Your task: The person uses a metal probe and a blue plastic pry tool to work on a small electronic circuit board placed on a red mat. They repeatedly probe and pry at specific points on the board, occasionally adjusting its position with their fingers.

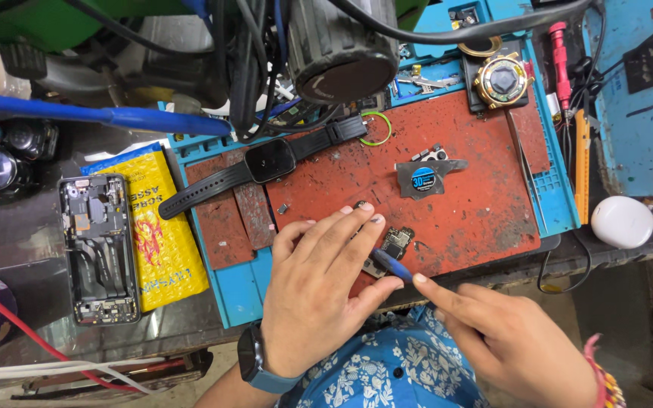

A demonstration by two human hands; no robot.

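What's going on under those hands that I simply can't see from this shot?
Head view:
- Small circuit board: near part hidden under the left hand.
- Blue-handled tool: tip too small to tell; its back end hidden by the right hand.
- Opened phone: parts too small to identify.
- Microscope: cut off by the top edge.

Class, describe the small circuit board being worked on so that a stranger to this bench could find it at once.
Start at the worn red mat framed in blue at the bench centre. Follow its near edge to the left hand and right hand. Beside the left fingertips lies the small dark circuit board, touched by a blue-tipped tool; unlike the square-faced smartwatch farther back, it is bare, without case or strap.
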